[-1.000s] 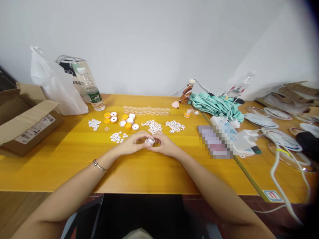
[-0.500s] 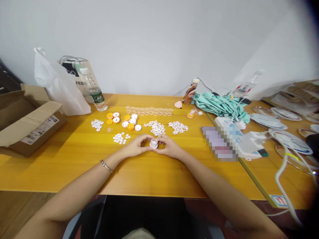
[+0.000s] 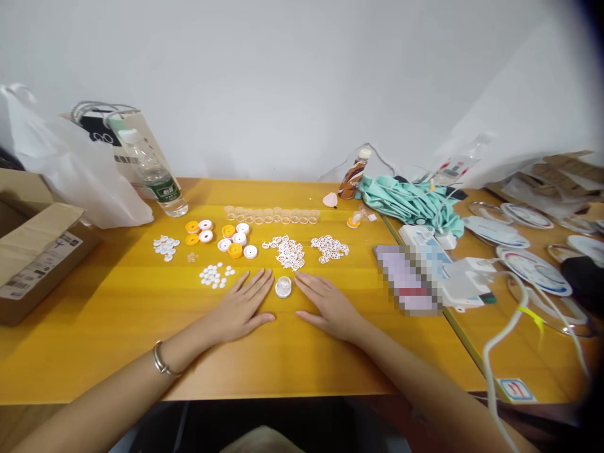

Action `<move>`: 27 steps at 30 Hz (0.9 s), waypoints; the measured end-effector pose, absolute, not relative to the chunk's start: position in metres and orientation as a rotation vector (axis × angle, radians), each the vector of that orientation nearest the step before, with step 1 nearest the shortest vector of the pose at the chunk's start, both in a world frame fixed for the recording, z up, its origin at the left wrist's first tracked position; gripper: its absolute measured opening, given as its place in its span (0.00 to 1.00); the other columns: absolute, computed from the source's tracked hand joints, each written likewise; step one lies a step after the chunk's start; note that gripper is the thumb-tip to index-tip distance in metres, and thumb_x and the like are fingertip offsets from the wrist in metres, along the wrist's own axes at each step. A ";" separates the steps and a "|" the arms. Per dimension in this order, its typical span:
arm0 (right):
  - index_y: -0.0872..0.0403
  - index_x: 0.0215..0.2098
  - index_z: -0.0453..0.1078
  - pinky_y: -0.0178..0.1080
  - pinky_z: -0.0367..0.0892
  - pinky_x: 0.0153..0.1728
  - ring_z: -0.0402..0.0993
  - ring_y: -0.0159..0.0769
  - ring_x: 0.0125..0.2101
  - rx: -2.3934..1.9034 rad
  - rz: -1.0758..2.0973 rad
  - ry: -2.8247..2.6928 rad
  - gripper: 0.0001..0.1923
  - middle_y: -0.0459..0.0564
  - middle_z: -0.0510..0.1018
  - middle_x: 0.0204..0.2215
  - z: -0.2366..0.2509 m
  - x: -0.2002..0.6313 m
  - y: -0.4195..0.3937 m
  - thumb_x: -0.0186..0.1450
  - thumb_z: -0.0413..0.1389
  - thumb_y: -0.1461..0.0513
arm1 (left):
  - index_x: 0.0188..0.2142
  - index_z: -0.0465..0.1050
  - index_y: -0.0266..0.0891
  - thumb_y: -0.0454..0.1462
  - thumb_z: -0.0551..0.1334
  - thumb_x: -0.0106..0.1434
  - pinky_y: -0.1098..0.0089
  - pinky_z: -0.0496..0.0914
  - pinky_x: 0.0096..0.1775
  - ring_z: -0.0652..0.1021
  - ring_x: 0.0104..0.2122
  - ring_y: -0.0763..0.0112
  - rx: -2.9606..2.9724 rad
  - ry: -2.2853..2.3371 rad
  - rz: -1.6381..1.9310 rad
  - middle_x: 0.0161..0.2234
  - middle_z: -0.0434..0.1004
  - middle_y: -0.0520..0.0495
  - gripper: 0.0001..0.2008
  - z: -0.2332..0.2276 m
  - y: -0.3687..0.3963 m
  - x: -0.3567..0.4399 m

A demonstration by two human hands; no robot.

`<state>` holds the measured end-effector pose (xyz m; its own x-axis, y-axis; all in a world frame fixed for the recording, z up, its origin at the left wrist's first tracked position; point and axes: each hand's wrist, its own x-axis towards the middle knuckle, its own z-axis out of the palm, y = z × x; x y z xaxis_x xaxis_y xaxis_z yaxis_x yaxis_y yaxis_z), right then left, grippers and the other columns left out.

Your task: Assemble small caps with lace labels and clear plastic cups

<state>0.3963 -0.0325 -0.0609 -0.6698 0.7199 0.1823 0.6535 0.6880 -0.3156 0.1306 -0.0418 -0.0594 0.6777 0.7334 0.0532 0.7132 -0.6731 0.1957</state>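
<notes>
One small white cap [image 3: 283, 287] just beyond both hands' flat fingers [image 3: 255, 284].

Counter [image 3: 117, 327]: yellow-orange wood w/ faint grain. Small cap [image 3: 283, 287] betw. the hands: white, clear-ish. Caps [image 3: 221, 231] further back: mix of orange & white, white ones w/ orange centres. Small discs [image 3: 214, 275] & 2nd pile [image 3: 165, 246]: plain white. Cut-out rings [image 3: 285, 249], [image 3: 330, 246]: white w/ holes, lacy look. Row of cups [image 3: 271, 215]: clear. Water bottle [image 3: 153, 176]: clear, green label, white cap. Plastic bag [image 3: 70, 170]: white. Box [image 3: 33, 258]: brown cardboard, white barcode label. Drink bottle [image 3: 353, 177]: brown w/ white cap. Cloth [image 3: 410, 201]: teal green. Wall [image 3: 302, 82]: pale grey-white. Bracelet [image 3: 161, 362] on left wrist: silver. Cable [image 3: 500, 333]: white.
</notes>
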 end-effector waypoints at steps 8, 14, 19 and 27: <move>0.56 0.64 0.45 0.51 0.49 0.61 0.48 0.43 0.63 -1.087 0.240 -2.658 0.32 0.56 0.52 0.63 -0.056 0.393 -0.036 0.66 0.46 0.52 | 0.65 0.31 0.37 0.53 0.43 0.66 0.56 0.40 0.62 0.45 0.65 0.61 2.843 1.196 0.122 0.66 0.40 0.41 0.36 -0.058 -0.042 0.135; 0.53 0.62 0.53 0.53 0.54 0.58 0.56 0.46 0.60 -1.086 0.341 -2.510 0.30 0.57 0.60 0.61 -0.060 0.389 -0.035 0.64 0.51 0.53 | 0.65 0.29 0.38 0.53 0.43 0.66 0.55 0.40 0.62 0.45 0.65 0.59 2.831 1.181 0.142 0.66 0.40 0.41 0.36 -0.058 -0.041 0.134; 0.50 0.48 0.66 0.47 0.65 0.47 0.71 0.43 0.47 -1.181 0.440 -2.183 0.18 0.54 0.75 0.46 -0.065 0.374 -0.031 0.61 0.56 0.54 | 0.65 0.30 0.37 0.53 0.43 0.66 0.55 0.41 0.62 0.45 0.65 0.59 2.816 1.173 0.171 0.65 0.41 0.40 0.37 -0.060 -0.041 0.134; 0.52 0.38 0.67 0.42 0.66 0.40 0.70 0.40 0.38 -1.143 0.605 -2.092 0.10 0.51 0.75 0.35 -0.055 0.349 -0.028 0.59 0.58 0.58 | 0.65 0.31 0.38 0.54 0.42 0.66 0.55 0.41 0.62 0.45 0.65 0.59 2.805 1.169 0.196 0.66 0.40 0.41 0.36 -0.061 -0.041 0.133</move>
